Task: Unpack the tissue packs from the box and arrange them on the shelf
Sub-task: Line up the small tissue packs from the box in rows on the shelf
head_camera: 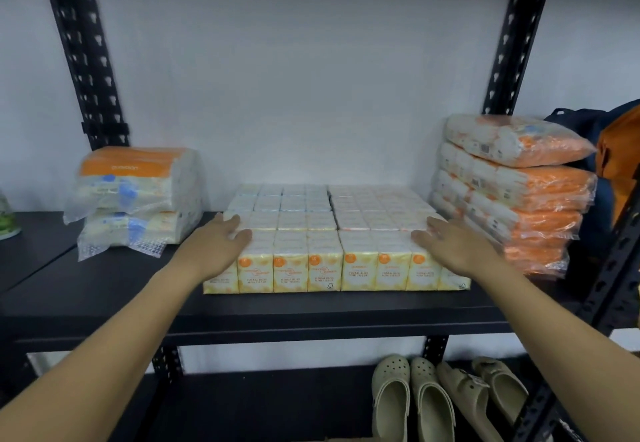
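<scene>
A block of small yellow-and-white mini tissue packs stands in tight rows in the middle of the black shelf. My left hand lies flat against the block's front left corner, fingers spread on the top. My right hand rests the same way on the front right corner. Neither hand grips a pack. No box is in view.
Two wrapped orange-and-white tissue bundles are stacked at the left. A taller stack of orange bundles stands at the right, touching dark and orange bags. Beige clogs sit on the lower shelf. Black perforated uprights frame the bay.
</scene>
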